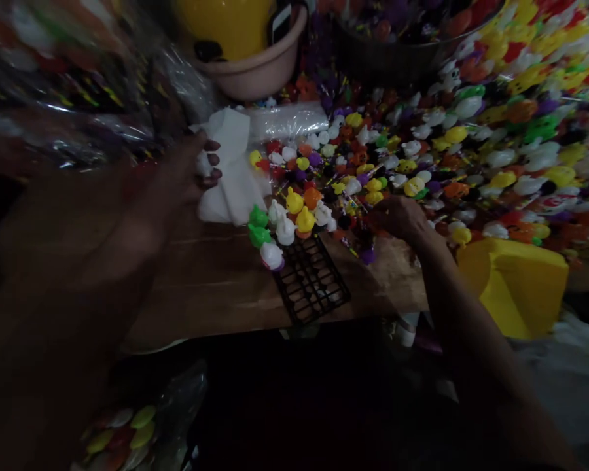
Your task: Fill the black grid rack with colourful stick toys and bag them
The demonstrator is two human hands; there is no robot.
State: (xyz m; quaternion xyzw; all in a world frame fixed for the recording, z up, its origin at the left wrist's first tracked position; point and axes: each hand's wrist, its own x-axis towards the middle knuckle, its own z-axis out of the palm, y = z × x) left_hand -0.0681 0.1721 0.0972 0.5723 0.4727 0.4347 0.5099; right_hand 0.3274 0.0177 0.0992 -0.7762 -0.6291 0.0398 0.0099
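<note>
My left hand (196,167) is at the left edge of a folded white sheet, paper or plastic (233,170). Its fingers are spread and slightly curved over the sheet. My right hand (400,217) reaches into the near side of a pile of small coloured toy figures (407,167), fingertips closed and bent down among them; what they hold is too dark to make out. Between the hands lies a black grid rack (314,281). Green figures (258,226), yellow figures (304,219) and white figures (285,230) cluster at its far end.
A clear plastic roll (289,121) lies behind the sheet. Farther back are a pink basin (255,75) holding something yellow and a dark bowl (397,59) of figures. Plastic-wrapped goods (78,98) stand left, and a yellow box-like object (513,288) is at the right edge.
</note>
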